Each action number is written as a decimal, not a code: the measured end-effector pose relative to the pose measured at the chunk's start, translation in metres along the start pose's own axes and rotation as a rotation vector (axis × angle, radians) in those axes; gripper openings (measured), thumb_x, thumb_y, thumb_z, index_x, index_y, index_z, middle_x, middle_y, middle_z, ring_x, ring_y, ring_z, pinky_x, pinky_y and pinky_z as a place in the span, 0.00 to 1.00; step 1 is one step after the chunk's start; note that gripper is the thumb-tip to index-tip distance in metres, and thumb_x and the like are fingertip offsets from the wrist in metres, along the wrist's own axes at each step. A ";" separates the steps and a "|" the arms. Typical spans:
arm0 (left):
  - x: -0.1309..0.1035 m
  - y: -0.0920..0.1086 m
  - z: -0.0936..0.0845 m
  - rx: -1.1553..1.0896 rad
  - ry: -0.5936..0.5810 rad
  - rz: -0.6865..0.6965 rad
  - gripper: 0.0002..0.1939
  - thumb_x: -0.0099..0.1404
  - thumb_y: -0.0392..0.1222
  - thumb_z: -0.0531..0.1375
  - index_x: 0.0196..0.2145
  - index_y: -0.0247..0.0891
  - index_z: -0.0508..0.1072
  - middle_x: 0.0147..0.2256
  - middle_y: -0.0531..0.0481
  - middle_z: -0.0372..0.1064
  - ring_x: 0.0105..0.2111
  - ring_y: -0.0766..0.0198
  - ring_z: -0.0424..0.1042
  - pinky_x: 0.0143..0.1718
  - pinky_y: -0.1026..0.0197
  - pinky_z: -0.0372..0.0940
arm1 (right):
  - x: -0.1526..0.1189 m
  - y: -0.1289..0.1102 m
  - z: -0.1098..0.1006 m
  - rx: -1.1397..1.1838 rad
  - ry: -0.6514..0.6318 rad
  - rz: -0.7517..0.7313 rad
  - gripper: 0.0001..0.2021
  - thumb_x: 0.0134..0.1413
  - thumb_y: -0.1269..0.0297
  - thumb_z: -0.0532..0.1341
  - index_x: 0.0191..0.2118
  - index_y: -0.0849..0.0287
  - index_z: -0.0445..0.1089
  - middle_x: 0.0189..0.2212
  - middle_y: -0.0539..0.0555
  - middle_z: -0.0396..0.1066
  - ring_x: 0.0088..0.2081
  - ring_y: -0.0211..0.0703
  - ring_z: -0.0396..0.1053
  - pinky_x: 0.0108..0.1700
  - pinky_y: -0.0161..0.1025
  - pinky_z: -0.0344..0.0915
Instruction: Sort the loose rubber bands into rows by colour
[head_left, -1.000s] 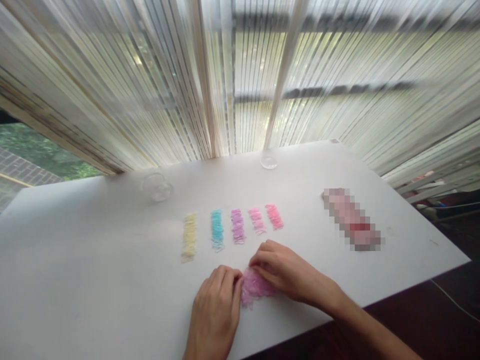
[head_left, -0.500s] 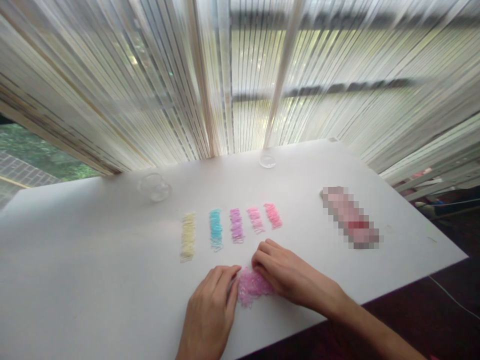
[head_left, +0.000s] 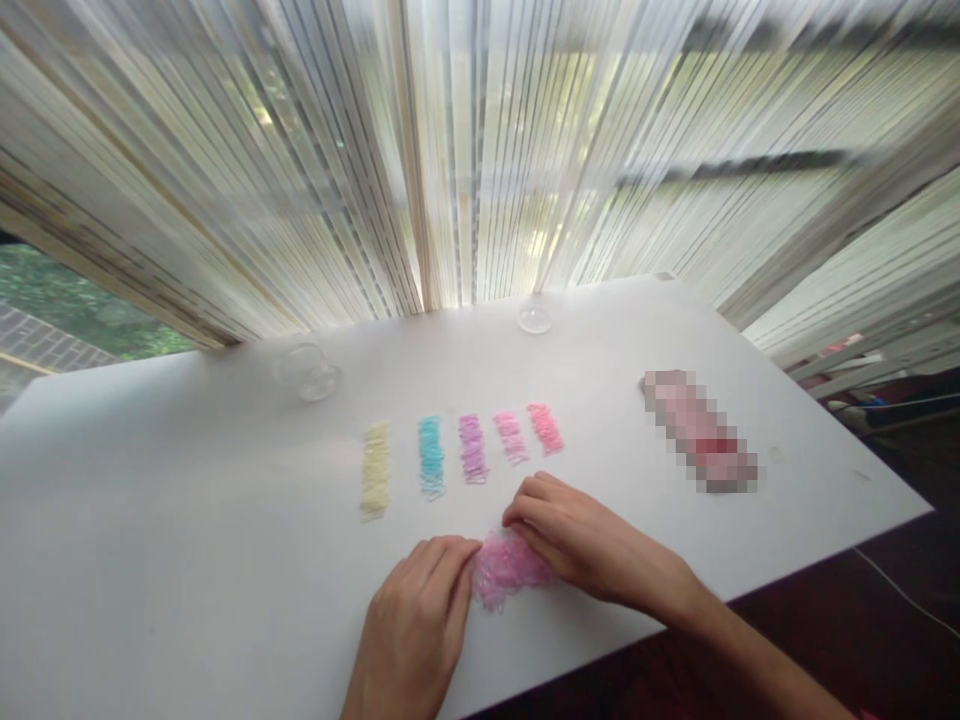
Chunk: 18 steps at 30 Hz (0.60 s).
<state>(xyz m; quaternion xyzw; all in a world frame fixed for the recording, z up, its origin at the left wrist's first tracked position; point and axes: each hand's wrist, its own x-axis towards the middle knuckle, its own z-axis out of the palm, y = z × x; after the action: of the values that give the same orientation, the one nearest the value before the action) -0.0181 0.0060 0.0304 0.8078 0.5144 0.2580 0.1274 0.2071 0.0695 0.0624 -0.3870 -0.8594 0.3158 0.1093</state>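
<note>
A loose pile of small pink and purple rubber bands [head_left: 511,566] lies near the table's front edge, between my hands. At its left side, my left hand [head_left: 421,600] has thumb and index finger pressed together. My right hand [head_left: 562,535] covers the pile's right part, its fingers curled into a pinch at the upper edge; anything in either pinch is too small to make out. Beyond them stand rows of similar thin bands: yellow [head_left: 375,470], turquoise [head_left: 431,458], purple [head_left: 473,449], light pink [head_left: 511,437] and deeper pink [head_left: 545,428].
Clear round containers [head_left: 309,374] sit at the back left of the white table [head_left: 187,520], with a clear round dish [head_left: 535,319] at the back middle. A blurred-out pinkish oblong object [head_left: 697,430] lies to the right. Striped curtains [head_left: 337,160] hang behind the table.
My left thumb and index finger have closed together at the pile's edge. My right hand has barely shifted, and the rows of bands stay as they were.
</note>
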 end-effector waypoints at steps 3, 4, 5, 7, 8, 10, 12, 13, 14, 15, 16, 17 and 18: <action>0.003 0.004 0.000 0.015 -0.018 -0.007 0.10 0.77 0.39 0.52 0.43 0.43 0.73 0.36 0.51 0.78 0.33 0.58 0.79 0.35 0.57 0.73 | -0.007 0.003 -0.004 -0.003 0.016 0.060 0.08 0.66 0.77 0.58 0.41 0.59 0.72 0.39 0.55 0.71 0.42 0.46 0.69 0.44 0.42 0.68; 0.004 0.004 0.000 0.024 -0.022 -0.010 0.11 0.77 0.40 0.52 0.42 0.43 0.74 0.35 0.51 0.78 0.33 0.58 0.79 0.35 0.57 0.73 | -0.011 0.004 -0.006 -0.001 0.028 0.088 0.07 0.66 0.76 0.58 0.41 0.59 0.72 0.39 0.55 0.71 0.42 0.46 0.69 0.45 0.43 0.68; 0.004 0.005 0.001 0.033 -0.026 -0.014 0.11 0.77 0.40 0.51 0.42 0.43 0.74 0.35 0.51 0.78 0.33 0.58 0.78 0.34 0.57 0.72 | -0.015 0.005 -0.007 0.004 0.042 0.118 0.07 0.67 0.76 0.57 0.41 0.59 0.72 0.39 0.55 0.71 0.42 0.47 0.70 0.45 0.43 0.68; 0.005 0.006 0.002 0.044 -0.032 -0.016 0.14 0.78 0.40 0.50 0.40 0.42 0.74 0.34 0.51 0.77 0.32 0.59 0.78 0.33 0.58 0.71 | -0.026 0.006 -0.009 0.029 0.070 0.174 0.07 0.67 0.74 0.58 0.41 0.58 0.71 0.40 0.54 0.70 0.43 0.47 0.70 0.46 0.44 0.68; 0.006 0.006 0.002 0.046 -0.033 -0.015 0.14 0.78 0.40 0.49 0.38 0.43 0.74 0.33 0.51 0.77 0.31 0.59 0.78 0.32 0.58 0.71 | -0.032 0.007 -0.008 0.047 0.082 0.199 0.06 0.67 0.73 0.58 0.41 0.57 0.71 0.40 0.54 0.70 0.43 0.46 0.70 0.47 0.44 0.68; 0.005 0.005 0.002 0.043 -0.031 -0.009 0.15 0.78 0.40 0.49 0.37 0.43 0.74 0.33 0.52 0.77 0.30 0.59 0.78 0.32 0.58 0.70 | -0.041 0.006 -0.006 0.086 0.100 0.235 0.05 0.68 0.71 0.59 0.41 0.56 0.71 0.41 0.53 0.70 0.44 0.46 0.70 0.48 0.44 0.67; 0.005 0.005 0.001 0.044 -0.019 -0.004 0.14 0.78 0.40 0.50 0.38 0.43 0.74 0.33 0.52 0.77 0.30 0.60 0.78 0.32 0.58 0.70 | -0.047 0.004 -0.002 0.118 0.112 0.251 0.03 0.68 0.69 0.60 0.43 0.55 0.71 0.42 0.53 0.70 0.45 0.46 0.70 0.48 0.44 0.67; 0.005 0.005 0.000 0.046 -0.012 -0.003 0.14 0.78 0.40 0.50 0.39 0.43 0.74 0.33 0.52 0.77 0.30 0.60 0.78 0.32 0.58 0.70 | -0.048 0.003 0.000 0.129 0.114 0.255 0.03 0.68 0.67 0.61 0.43 0.55 0.71 0.42 0.53 0.70 0.45 0.46 0.70 0.48 0.43 0.67; 0.005 0.004 -0.001 0.048 -0.006 -0.004 0.13 0.78 0.41 0.50 0.39 0.43 0.74 0.33 0.53 0.77 0.31 0.60 0.78 0.33 0.58 0.70 | -0.049 0.002 0.002 0.137 0.116 0.255 0.03 0.67 0.67 0.61 0.44 0.55 0.71 0.42 0.53 0.70 0.45 0.46 0.70 0.48 0.43 0.67; 0.005 0.004 -0.002 0.049 -0.001 -0.006 0.13 0.78 0.41 0.51 0.40 0.43 0.74 0.34 0.53 0.77 0.31 0.60 0.78 0.33 0.59 0.70 | -0.048 0.000 0.005 0.144 0.117 0.253 0.03 0.67 0.66 0.62 0.44 0.55 0.71 0.42 0.53 0.70 0.45 0.46 0.70 0.48 0.43 0.67; 0.005 0.004 -0.003 0.048 0.002 -0.008 0.13 0.78 0.41 0.51 0.40 0.43 0.75 0.34 0.53 0.78 0.31 0.60 0.78 0.33 0.59 0.70 | -0.047 0.000 0.007 0.149 0.114 0.251 0.03 0.66 0.67 0.62 0.44 0.55 0.71 0.42 0.53 0.70 0.45 0.46 0.70 0.48 0.43 0.67; 0.006 0.004 -0.004 0.043 0.003 -0.006 0.12 0.78 0.41 0.51 0.40 0.43 0.75 0.34 0.53 0.78 0.31 0.60 0.78 0.33 0.59 0.70 | -0.046 -0.001 0.008 0.153 0.111 0.249 0.03 0.66 0.67 0.63 0.44 0.55 0.72 0.42 0.52 0.70 0.45 0.46 0.70 0.47 0.43 0.67; 0.006 0.005 -0.005 0.035 0.005 -0.003 0.12 0.78 0.42 0.52 0.40 0.43 0.75 0.34 0.53 0.78 0.31 0.61 0.78 0.34 0.59 0.70 | -0.045 -0.001 0.010 0.158 0.109 0.244 0.03 0.66 0.69 0.62 0.43 0.55 0.72 0.41 0.52 0.71 0.44 0.45 0.70 0.47 0.42 0.67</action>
<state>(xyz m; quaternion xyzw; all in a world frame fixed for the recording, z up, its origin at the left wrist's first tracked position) -0.0153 0.0093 0.0384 0.8085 0.5203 0.2509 0.1120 0.2325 0.0318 0.0576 -0.4955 -0.7712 0.3718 0.1466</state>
